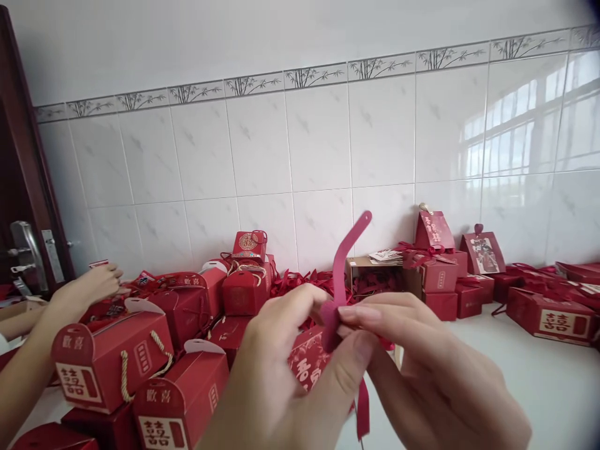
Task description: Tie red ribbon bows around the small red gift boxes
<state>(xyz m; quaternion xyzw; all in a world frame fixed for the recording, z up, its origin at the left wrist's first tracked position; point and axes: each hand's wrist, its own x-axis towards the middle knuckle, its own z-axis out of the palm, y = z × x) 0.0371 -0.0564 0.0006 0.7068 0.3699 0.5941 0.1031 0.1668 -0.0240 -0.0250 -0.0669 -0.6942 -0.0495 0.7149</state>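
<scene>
A red strip [344, 262] with a small hole at its top end stands up between my two hands, and another end of red strip hangs below them. My left hand [290, 369] is closed on the lower part of the strip, beside its rounded dark red piece. From the right, my right hand [431, 362] pinches the same place, its thumb and fingertips touching the strip. Behind and below my left hand is a red box with pale characters [307, 359], partly hidden by the hands.
Red gift boxes with rope handles [115, 359] stand at the left, where another person's hand [91, 284] reaches in. More red boxes [438, 275] and an open carton [375, 273] are by the tiled wall. The white tabletop [529, 387] shows at the right.
</scene>
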